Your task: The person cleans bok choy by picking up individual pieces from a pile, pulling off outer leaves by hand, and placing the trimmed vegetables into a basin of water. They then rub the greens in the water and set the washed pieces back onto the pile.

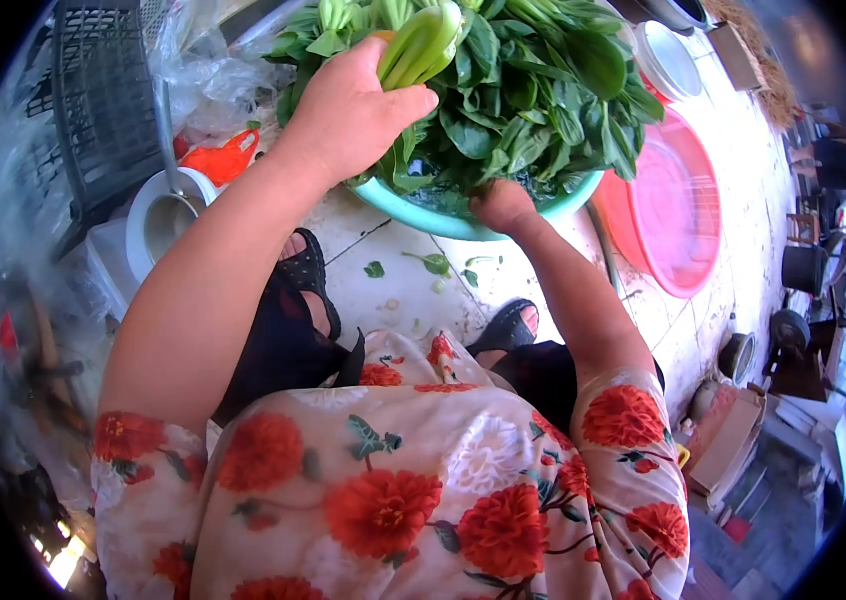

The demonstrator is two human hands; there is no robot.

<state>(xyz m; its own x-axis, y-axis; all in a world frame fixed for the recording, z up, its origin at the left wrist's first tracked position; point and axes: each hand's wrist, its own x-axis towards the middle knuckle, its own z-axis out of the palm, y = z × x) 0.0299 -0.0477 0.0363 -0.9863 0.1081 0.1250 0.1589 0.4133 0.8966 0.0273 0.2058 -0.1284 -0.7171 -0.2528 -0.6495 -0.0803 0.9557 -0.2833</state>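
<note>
My left hand point(358, 105) is closed round the pale green base of a leafy green vegetable point(420, 45), held above the left part of a teal basin point(433, 219). A big heap of dark green leafy vegetables point(533, 90) fills the basin and spills over its rim. At the basin's near side, my right hand point(503, 205) reaches in among the leaves at the water. Its fingers are mostly hidden under the greens, so what they touch does not show.
Right of the basin stands a pink tub point(678, 200), with a metal bowl point(670, 60) behind it. On the left are a white bucket point(165, 215), a red plastic bag point(223, 157) and a dark crate point(108, 100). Loose leaves point(433, 263) lie on the tiles between my feet.
</note>
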